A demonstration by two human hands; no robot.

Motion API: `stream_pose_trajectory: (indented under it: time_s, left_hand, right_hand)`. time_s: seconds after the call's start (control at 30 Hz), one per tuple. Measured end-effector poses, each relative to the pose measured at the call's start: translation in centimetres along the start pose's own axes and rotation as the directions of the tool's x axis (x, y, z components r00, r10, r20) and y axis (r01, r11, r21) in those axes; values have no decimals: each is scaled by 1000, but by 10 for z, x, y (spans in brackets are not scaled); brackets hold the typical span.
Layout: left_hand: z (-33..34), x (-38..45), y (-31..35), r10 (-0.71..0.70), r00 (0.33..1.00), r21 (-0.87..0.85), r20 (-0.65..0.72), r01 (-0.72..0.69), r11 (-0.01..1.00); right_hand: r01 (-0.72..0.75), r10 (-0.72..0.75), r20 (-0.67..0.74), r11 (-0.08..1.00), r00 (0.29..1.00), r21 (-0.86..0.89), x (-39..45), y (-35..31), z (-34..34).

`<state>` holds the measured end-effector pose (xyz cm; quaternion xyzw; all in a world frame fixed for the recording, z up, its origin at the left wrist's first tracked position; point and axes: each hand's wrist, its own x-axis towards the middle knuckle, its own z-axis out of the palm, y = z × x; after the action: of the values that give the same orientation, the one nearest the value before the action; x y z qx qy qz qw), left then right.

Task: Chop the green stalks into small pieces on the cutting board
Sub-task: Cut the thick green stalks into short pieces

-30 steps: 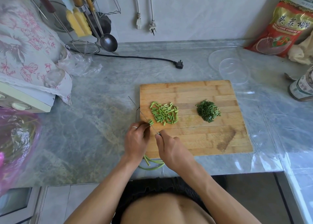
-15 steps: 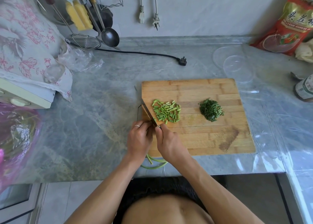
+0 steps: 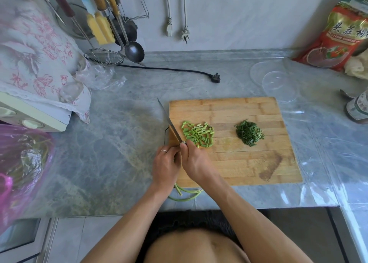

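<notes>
stalks [image 3: 186,193] under left fingers [image 3: 169,153]

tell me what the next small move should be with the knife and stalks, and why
Probably slide the green stalks a little further onto the cutting board with the left hand, then cut again. The right hand holds the knife at the board's left edge beside the pile of cut pieces, and long uncut stalk ends trail off the near edge onto the counter.

I see a pale wooden slatted cutting board [image 3: 229,113], matt and stained, on a grey veined marble counter [image 3: 119,143]; glossy clear plastic film [image 3: 328,143], a shiny metal ladle [image 3: 134,52].
</notes>
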<state>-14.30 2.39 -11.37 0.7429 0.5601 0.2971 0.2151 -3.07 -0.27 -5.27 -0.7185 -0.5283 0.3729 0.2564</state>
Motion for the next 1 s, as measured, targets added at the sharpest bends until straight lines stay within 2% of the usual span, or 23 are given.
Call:
stream_pose_trajectory:
  time_s: [0.13,0.3,0.63,0.83,1.0]
  left_hand:
    - [1,-1,-4,11,1000,5,14,-11,1000]
    - [-2,-5,-8,130,991,36,34,-131,991]
    - [-2,-5,-7,98,995,15,21,-98,995]
    - [-2,-7,-6,80,997,3,16,-80,997]
    - [-2,-7,-8,93,996,-7,-8,-93,996]
  right_hand:
    - [-30,30,7,997,1000,70,8,5,-3]
    - [-2,2,11,999,1000,50,19,-2,-10]
    - [48,-47,39,998,998,-32,14,5,-15]
    - [-31,31,17,999,999,-15,17,4,-29]
    - [14,-16,74,1000,997,20,10,-2,-38]
